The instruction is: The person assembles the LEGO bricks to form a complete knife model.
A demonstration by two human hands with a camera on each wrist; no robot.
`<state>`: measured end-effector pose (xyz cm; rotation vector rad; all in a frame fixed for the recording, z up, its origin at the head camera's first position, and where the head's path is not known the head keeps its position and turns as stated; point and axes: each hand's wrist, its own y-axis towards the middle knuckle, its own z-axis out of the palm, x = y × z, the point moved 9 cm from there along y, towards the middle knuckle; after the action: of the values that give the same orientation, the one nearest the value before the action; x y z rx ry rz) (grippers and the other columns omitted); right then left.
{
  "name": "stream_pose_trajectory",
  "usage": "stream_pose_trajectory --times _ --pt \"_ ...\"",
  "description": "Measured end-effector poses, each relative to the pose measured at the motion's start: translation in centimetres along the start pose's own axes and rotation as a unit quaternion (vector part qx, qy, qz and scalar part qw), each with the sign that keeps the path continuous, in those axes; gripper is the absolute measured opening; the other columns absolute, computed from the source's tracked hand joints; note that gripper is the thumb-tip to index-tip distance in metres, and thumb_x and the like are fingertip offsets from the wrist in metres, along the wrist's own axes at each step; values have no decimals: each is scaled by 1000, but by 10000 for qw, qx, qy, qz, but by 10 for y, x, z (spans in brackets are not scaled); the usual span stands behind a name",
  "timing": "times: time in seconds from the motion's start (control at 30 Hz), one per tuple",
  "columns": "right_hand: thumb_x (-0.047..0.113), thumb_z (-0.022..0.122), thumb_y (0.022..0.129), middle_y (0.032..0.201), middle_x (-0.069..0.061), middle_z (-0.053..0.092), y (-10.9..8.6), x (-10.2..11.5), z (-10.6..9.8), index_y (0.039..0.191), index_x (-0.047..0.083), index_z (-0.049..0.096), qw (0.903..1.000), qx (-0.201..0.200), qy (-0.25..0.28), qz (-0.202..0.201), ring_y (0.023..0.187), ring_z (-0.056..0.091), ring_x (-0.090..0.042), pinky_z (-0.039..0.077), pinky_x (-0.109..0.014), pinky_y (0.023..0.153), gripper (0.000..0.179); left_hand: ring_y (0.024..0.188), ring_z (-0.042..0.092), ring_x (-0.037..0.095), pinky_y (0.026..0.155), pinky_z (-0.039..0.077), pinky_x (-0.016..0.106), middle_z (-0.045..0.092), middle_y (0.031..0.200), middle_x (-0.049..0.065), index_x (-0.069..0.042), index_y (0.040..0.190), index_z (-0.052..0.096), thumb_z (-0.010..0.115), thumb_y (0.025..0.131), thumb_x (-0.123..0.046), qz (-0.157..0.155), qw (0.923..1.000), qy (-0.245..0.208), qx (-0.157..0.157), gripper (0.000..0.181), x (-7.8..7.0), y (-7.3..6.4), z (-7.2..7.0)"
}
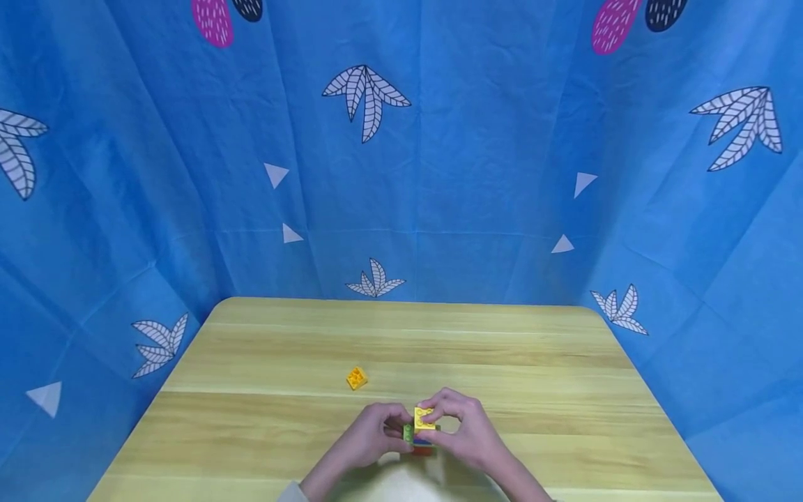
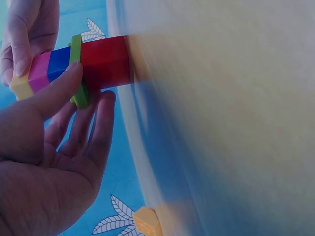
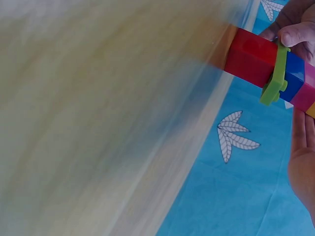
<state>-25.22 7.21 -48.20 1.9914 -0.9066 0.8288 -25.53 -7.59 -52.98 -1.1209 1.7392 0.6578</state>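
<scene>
A small tower of toy building bricks stands at the table's near side. In the left wrist view, sideways on, it runs from a red brick (image 2: 106,61) at the base through a wider green plate (image 2: 80,97), a blue brick (image 2: 59,63) and a pink brick (image 2: 39,71) to a yellow brick (image 2: 22,88) on top. My left hand (image 1: 375,436) holds the tower around the green plate, its thumb against the plate's edge. From the other side, my right hand (image 1: 464,429) pinches the yellow brick, which shows studs upward in the head view.
A loose orange-yellow brick (image 1: 357,378) lies beyond my left hand, its hollow side showing. The wooden table (image 1: 533,362) is bordered by a blue patterned curtain (image 1: 477,174) at the back and sides.
</scene>
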Motion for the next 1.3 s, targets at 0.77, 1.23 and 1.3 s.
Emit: stream_pose_trajectory --times 0.77,1.23,1.3 --pt "22 91 78 107 7 74 5 -1 -1 88 19 79 9990 260 -2 353 100 70 -10 61 -28 92 16 89 68 6 82 58 16 71 97 -4 -14 99 73 85 79 -3 107 9999 39 24 26 -2 1 0" --pt "25 89 80 109 8 75 -1 -2 -1 89 21 78 9990 166 9 422 102 71 -12 61 -27 93 15 87 67 4 80 58 16 72 95 -6 -15 97 73 86 79 -4 190 9997 -119 -32 24 -2 -1 4" --pt "24 89 80 109 9 75 0 0 -2 90 22 78 9993 129 -45 362 102 71 -11 61 -28 93 15 87 67 4 80 57 16 72 95 -6 -15 97 73 86 79 -5 208 9997 -95 -54 24 -3 0 3"
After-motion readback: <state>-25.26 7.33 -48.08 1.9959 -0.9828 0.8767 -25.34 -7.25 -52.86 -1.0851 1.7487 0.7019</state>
